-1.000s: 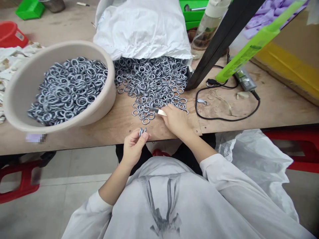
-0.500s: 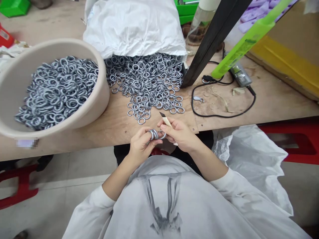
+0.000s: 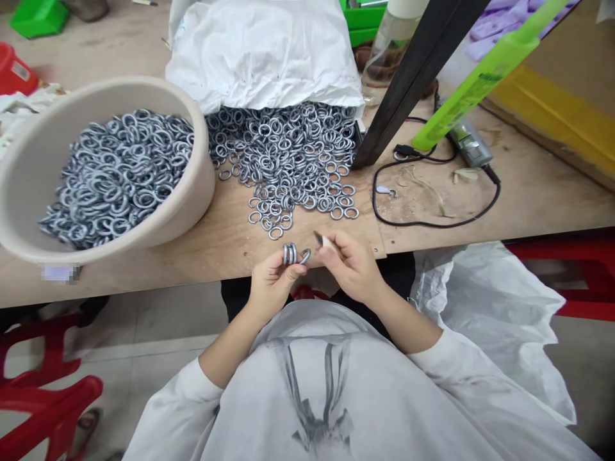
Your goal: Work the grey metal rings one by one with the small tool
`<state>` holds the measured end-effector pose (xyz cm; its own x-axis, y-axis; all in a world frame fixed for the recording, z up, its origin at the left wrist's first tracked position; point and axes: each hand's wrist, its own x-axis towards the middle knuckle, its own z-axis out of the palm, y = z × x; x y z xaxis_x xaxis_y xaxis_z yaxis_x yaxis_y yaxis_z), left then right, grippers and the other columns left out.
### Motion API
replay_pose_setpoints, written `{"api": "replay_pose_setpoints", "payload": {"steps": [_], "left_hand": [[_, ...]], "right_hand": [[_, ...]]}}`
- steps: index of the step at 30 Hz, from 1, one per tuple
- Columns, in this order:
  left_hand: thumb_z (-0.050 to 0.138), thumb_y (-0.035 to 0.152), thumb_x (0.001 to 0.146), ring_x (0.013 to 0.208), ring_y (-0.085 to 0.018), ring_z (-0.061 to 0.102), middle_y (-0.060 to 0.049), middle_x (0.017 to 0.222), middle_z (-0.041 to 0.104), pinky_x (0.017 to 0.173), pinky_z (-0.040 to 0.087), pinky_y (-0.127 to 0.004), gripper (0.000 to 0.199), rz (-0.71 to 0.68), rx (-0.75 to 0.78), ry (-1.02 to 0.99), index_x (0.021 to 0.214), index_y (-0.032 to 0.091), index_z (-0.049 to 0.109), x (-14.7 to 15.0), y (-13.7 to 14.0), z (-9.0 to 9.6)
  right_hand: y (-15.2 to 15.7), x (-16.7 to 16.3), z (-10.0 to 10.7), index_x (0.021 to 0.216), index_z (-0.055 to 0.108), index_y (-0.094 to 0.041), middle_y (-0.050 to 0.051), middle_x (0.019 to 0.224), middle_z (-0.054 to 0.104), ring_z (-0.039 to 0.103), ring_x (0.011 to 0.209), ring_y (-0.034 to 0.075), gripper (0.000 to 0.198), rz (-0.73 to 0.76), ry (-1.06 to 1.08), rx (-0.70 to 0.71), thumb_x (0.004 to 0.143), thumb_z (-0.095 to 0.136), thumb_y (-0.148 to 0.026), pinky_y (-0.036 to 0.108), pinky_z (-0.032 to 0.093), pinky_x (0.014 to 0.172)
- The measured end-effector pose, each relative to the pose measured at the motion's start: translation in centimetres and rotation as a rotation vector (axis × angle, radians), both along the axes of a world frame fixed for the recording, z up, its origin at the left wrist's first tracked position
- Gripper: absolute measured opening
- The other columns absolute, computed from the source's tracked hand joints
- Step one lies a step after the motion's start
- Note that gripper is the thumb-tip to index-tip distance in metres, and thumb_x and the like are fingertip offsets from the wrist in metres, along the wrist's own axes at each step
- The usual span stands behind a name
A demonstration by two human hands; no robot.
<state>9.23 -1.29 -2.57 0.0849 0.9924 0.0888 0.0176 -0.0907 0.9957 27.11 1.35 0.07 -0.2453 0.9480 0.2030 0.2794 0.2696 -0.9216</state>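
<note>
Several grey rings (image 3: 291, 254) sit on the fingers of my left hand (image 3: 270, 280), which is closed on them near the table's front edge. One ring leans apart from the others, by the fingertips. My right hand (image 3: 354, 267), a little to the right, grips a small knife (image 3: 327, 242) with a pale handle and a dark slanted tip pointing up and left. The two hands are apart. Beyond them lies a spread of loose grey rings (image 3: 288, 160), spilling from under a white sack (image 3: 262, 54).
At the left stands a beige tub (image 3: 204, 173) heaped with rings. A dark post (image 3: 398, 83) rises right of the pile, beside a lime-green tube (image 3: 475, 96). A black cable (image 3: 432, 224) loops on the table (image 3: 538, 198). Red stools (image 3: 52, 410) are below.
My right hand has drawn back from the rings, and the knife has tilted and moved slightly right. The left hand still holds the rings. The view has shifted a little.
</note>
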Motion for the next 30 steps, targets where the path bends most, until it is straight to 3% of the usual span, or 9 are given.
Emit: {"api": "replay_pose_setpoints", "payload": {"steps": [3,8,12,16,19,21,24,26,30], "left_hand": [[0.074,0.043,0.081,0.063,-0.012,0.058,-0.001,0.070,0.065,0.061,0.049,-0.023,0.028,0.040,0.003,-0.063,0.080,0.016,0.069,0.2,0.1,0.5],[0.074,0.046,0.080,0.062,-0.013,0.060,-0.002,0.069,0.067,0.059,0.050,-0.022,0.031,0.062,0.032,-0.078,0.077,0.015,0.069,0.4,0.4,0.7],[0.070,0.042,0.085,0.064,-0.014,0.062,-0.004,0.071,0.068,0.062,0.052,-0.025,0.027,0.001,0.068,-0.055,0.080,0.015,0.071,0.2,-0.3,0.6],[0.072,0.036,0.085,0.067,-0.016,0.065,-0.007,0.075,0.071,0.066,0.054,-0.028,0.021,-0.072,0.127,-0.060,0.079,0.016,0.071,-0.4,-1.3,0.7],[0.071,0.035,0.085,0.067,-0.014,0.065,-0.005,0.078,0.072,0.067,0.055,-0.025,0.018,0.073,0.044,-0.165,0.085,0.017,0.070,-1.2,-1.4,0.5],[0.072,0.035,0.085,0.068,-0.012,0.065,-0.004,0.080,0.071,0.068,0.055,-0.024,0.018,0.172,0.003,-0.225,0.089,0.018,0.069,-1.9,-1.3,0.2],[0.075,0.036,0.082,0.066,-0.011,0.063,-0.001,0.075,0.068,0.066,0.054,-0.023,0.020,0.249,-0.012,-0.228,0.086,0.018,0.068,-2.7,-1.1,-0.1],[0.074,0.036,0.083,0.065,-0.011,0.062,-0.002,0.072,0.067,0.065,0.054,-0.022,0.020,0.275,-0.019,-0.181,0.086,0.017,0.070,-3.0,-0.9,0.0],[0.073,0.034,0.084,0.074,-0.013,0.066,-0.005,0.083,0.071,0.071,0.055,-0.023,0.019,0.241,-0.019,-0.100,0.091,0.016,0.074,-2.5,-0.3,0.5]], "right_hand": [[-0.6,0.3,0.5,0.080,0.060,-0.018,0.000,0.068,0.057,0.052,0.064,0.013,0.032,0.099,-0.163,0.180,0.100,0.049,-0.040,0.026,0.034,0.060],[-1.4,-0.1,0.7,0.073,0.056,-0.018,-0.001,0.064,0.051,0.046,0.058,0.011,0.038,0.110,-0.234,0.249,0.101,0.045,-0.041,0.026,0.029,0.056],[-0.6,0.2,-0.3,0.071,0.055,-0.019,-0.001,0.063,0.053,0.048,0.058,0.012,0.041,0.112,-0.246,0.141,0.101,0.043,-0.044,0.025,0.031,0.057],[1.8,0.1,-1.1,0.074,0.059,-0.019,-0.001,0.062,0.055,0.050,0.059,0.014,0.042,-0.045,-0.314,-0.026,0.101,0.042,-0.046,0.026,0.032,0.058],[3.8,-1.4,-0.5,0.099,0.066,-0.019,0.004,0.086,0.067,0.059,0.076,0.019,0.032,-0.024,-0.474,0.080,0.099,0.049,-0.046,0.027,0.036,0.065],[4.9,-2.9,0.1,0.112,0.066,-0.022,0.007,0.106,0.068,0.061,0.088,0.022,0.028,0.033,-0.643,0.147,0.096,0.056,-0.042,0.028,0.037,0.067],[6.2,-4.1,0.4,0.109,0.069,-0.022,0.009,0.110,0.065,0.062,0.089,0.024,0.021,0.055,-0.860,0.132,0.096,0.056,-0.033,0.030,0.035,0.065],[6.5,-3.9,0.3,0.102,0.070,-0.019,0.010,0.108,0.063,0.061,0.089,0.023,0.019,0.027,-0.837,0.120,0.096,0.055,-0.029,0.030,0.035,0.065],[5.4,-1.9,0.4,0.084,0.067,-0.017,0.003,0.083,0.060,0.054,0.076,0.017,0.023,0.173,-0.386,0.012,0.095,0.057,-0.035,0.027,0.037,0.067]]}}
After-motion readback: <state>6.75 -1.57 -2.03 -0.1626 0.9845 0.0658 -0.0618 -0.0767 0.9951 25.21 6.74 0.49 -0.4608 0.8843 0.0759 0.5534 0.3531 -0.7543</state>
